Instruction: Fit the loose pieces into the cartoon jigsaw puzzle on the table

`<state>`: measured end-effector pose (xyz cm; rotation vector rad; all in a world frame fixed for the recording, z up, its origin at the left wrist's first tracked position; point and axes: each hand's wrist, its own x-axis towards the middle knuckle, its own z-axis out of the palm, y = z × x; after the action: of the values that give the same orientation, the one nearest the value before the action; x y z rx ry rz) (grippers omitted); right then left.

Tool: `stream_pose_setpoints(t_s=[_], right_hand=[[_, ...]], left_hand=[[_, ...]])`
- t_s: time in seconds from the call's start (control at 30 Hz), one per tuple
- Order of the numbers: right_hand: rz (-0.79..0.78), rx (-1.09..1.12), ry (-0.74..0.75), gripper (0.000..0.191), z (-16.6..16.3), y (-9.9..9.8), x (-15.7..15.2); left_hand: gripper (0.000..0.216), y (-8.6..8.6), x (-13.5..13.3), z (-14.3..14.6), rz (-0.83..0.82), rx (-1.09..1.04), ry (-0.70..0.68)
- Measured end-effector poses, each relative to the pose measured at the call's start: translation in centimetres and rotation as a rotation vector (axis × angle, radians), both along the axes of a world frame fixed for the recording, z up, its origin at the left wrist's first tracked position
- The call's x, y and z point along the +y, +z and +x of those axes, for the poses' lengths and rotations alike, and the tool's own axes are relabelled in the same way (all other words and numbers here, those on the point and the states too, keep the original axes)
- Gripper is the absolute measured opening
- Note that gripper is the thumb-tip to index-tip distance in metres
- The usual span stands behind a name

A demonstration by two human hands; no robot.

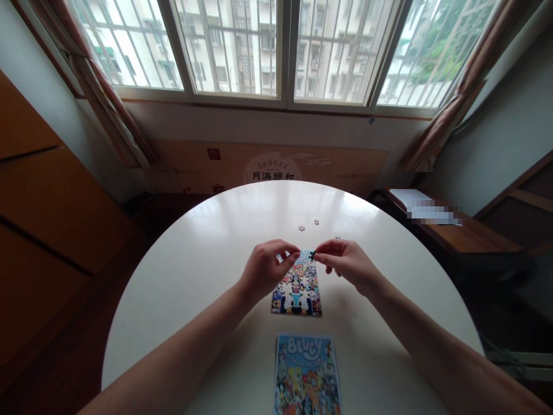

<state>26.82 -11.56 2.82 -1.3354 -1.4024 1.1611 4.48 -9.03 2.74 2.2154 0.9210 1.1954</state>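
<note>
A partly assembled jigsaw puzzle (298, 291) with colourful cartoon figures lies flat on the white round table (173, 311). My right hand (345, 260) pinches a small dark puzzle piece (312, 255) over the puzzle's upper right corner. At the upper left edge is my left hand (272, 262), thumb and forefinger brought close together; whether anything sits between them is too small to tell. Two loose puzzle pieces, one (301, 229) left of the other (317, 222), rest beyond my hands. Another piece (337, 238) shows partly behind my right hand.
Nearer to me lies a blue picture sheet (306, 374) lettered "BLUEY". A wooden side table (470, 230) with white papers (425, 206) stands to the right. Barred windows (285, 52) and a printed carton panel (181, 167) are behind the table; an orange cabinet (47, 213) is at left.
</note>
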Motion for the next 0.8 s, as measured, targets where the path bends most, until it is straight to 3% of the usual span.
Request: stream_pose_setpoints(t_s=[0.1, 0.27, 0.53, 0.7, 0.8], right_hand=[[0.15, -0.306, -0.094, 0.022, 2.2, -1.3, 1.3], [0.097, -0.676, -0.183, 0.019, 4.4, -2.2, 2.4], [0.172, -1.076, -0.211, 0.026, 3.0, -0.6, 2.6], [0.096, -1.2, -0.119, 0.03, 3.0, 1.7, 7.1], [0.03, -1.221, -0.088, 0.039, 3.0, 1.8, 10.8]], left_hand=[[0.014, -0.7, 1.3, -0.9, 0.005, 0.026, 0.125], [0.017, -1.6, 3.2, -2.3, -0.094, -0.041, 0.3], [0.022, -2.1, 3.7, -2.6, -0.173, -0.098, 0.339], [0.024, -2.5, 4.0, -2.6, -0.231, -0.132, 0.368], [0.024, -2.8, 4.3, -2.5, -0.246, -0.158, 0.371]])
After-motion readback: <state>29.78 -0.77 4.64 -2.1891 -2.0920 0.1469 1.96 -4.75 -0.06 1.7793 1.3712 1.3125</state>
